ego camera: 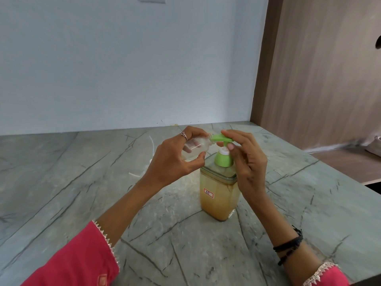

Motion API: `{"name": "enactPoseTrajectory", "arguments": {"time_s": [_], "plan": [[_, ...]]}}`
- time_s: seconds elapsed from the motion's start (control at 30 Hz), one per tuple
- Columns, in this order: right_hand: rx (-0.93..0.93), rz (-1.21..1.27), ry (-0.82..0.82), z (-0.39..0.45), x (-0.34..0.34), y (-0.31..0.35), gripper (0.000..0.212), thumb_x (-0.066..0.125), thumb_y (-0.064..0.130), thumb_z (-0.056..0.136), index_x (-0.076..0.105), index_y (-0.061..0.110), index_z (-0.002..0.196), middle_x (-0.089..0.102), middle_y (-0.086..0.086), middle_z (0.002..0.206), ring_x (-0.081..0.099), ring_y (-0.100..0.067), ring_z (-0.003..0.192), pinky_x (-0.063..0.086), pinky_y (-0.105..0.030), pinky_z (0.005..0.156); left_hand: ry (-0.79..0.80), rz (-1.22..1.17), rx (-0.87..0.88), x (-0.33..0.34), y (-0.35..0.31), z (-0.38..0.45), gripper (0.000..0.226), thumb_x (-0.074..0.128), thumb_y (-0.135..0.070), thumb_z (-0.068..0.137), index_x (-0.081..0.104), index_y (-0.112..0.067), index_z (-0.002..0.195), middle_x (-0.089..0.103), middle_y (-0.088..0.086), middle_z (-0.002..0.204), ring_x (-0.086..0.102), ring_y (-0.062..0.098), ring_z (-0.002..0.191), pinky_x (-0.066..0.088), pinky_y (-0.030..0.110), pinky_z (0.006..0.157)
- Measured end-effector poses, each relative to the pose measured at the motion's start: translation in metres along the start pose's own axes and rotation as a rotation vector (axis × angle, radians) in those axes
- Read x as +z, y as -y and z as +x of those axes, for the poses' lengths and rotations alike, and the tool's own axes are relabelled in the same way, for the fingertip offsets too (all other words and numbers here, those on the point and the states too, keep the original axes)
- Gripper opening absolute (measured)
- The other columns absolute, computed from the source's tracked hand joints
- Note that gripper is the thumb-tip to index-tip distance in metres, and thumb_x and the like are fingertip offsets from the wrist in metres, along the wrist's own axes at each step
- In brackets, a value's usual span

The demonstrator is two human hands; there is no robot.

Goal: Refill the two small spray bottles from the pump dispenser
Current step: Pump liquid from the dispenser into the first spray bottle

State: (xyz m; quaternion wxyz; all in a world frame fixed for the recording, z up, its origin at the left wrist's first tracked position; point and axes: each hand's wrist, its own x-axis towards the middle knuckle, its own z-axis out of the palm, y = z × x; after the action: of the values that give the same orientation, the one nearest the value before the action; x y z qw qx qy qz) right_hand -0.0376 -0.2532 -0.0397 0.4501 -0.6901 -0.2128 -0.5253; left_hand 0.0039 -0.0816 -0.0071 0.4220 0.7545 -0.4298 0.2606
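Observation:
A square clear pump dispenser (pixel 218 199) with amber liquid and a small red-bordered label stands on the grey stone counter (pixel 82 193). Its green pump head (pixel 283 139) points left. My left hand (pixel 175 159) grips a small clear bottle (pixel 196 146), tilted on its side, with its open neck against the pump's nozzle. My right hand (pixel 245 159) rests on the pump: fingers lie over the top of the green head and the thumb touches its stem. The second small spray bottle is not in view.
A thin white tube (pixel 152 147) lies on the counter behind my left hand. A pale wall runs along the back. A wooden cabinet side (pixel 319 69) rises at the right, with a lower wooden ledge beyond the counter's right edge.

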Motion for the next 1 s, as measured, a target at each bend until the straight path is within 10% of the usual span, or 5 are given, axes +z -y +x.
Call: {"name": "enactPoseTrajectory", "arguments": {"time_s": [0.33, 0.53, 0.87, 1.0], "plan": [[0.012, 0.182, 0.011, -0.002, 0.001, 0.005, 0.031, 0.040, 0.019, 0.093, 0.063, 0.018, 0.114, 0.062, 0.009, 0.112, 0.062, -0.016, 0.103, 0.046, -0.026, 0.085, 0.003, -0.010, 0.002, 0.000, 0.001, 0.000, 0.034, 0.059, -0.043, 0.073, 0.049, -0.039, 0.105, 0.065, -0.011, 0.099, 0.065, 0.017, 0.080, 0.056, 0.041, 0.065], [0.048, 0.234, -0.022, 0.002, 0.006, 0.006, 0.031, 0.038, 0.027, 0.096, 0.066, 0.038, 0.104, 0.064, 0.008, 0.104, 0.064, -0.039, 0.088, 0.048, -0.058, 0.070, -0.007, -0.044, -0.008, 0.001, -0.004, -0.001, 0.032, 0.059, -0.038, 0.073, 0.050, -0.038, 0.104, 0.064, -0.017, 0.098, 0.065, 0.011, 0.081, 0.056, 0.037, 0.066], [0.112, 0.160, -0.068, 0.002, 0.009, 0.010, 0.025, 0.046, 0.027, 0.093, 0.069, 0.021, 0.085, 0.059, 0.010, 0.074, 0.057, -0.023, 0.074, 0.045, -0.047, 0.062, 0.052, -0.051, 0.003, 0.001, 0.001, -0.005, 0.032, 0.060, -0.034, 0.073, 0.052, -0.035, 0.104, 0.062, -0.022, 0.101, 0.063, 0.004, 0.083, 0.055, 0.029, 0.070], [0.062, 0.121, -0.054, 0.000, 0.007, 0.012, 0.024, 0.043, 0.023, 0.092, 0.065, 0.017, 0.086, 0.062, 0.005, 0.084, 0.058, -0.008, 0.081, 0.043, -0.021, 0.069, 0.043, -0.060, 0.000, 0.000, 0.000, -0.004, 0.032, 0.060, -0.036, 0.073, 0.052, -0.036, 0.104, 0.061, -0.026, 0.097, 0.064, 0.004, 0.083, 0.055, 0.029, 0.068]]}}
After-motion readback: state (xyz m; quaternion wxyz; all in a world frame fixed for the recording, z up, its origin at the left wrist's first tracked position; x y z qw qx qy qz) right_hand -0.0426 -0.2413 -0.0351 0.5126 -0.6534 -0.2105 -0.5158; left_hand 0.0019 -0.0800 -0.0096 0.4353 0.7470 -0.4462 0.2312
